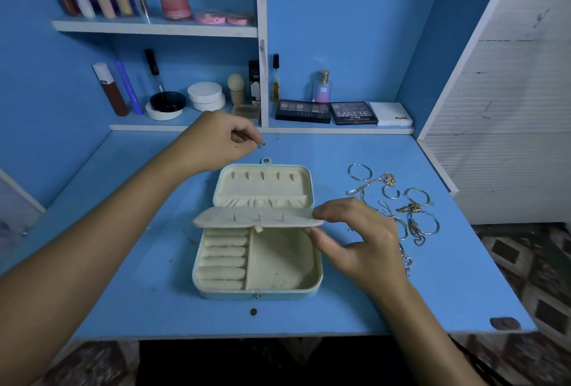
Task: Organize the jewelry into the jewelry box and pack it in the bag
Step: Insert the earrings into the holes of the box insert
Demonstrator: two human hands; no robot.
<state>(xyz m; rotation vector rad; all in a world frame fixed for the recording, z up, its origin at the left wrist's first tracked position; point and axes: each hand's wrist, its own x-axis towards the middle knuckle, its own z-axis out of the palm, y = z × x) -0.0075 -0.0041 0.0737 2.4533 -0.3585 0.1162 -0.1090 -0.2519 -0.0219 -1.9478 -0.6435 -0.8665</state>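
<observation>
Pinching a tiny earring (261, 145) in my left hand (216, 138) above the open jewelry box (258, 231) at frame centre, I grip the box's hinged flap (258, 219) by its edge with my right hand (355, 237). I'd steady that flap and push the post squarely through a hole. Palettes on the shelf at upper centre read "MATTE" (353, 113) and "NUDE" (391, 114); a bottle (323, 87) reads "SB".

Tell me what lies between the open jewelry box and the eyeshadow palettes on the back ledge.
In the head view, only bare blue desk lies between the jewelry box and the palettes; the left hand, pinching a small earring, hovers just to the left.
</observation>
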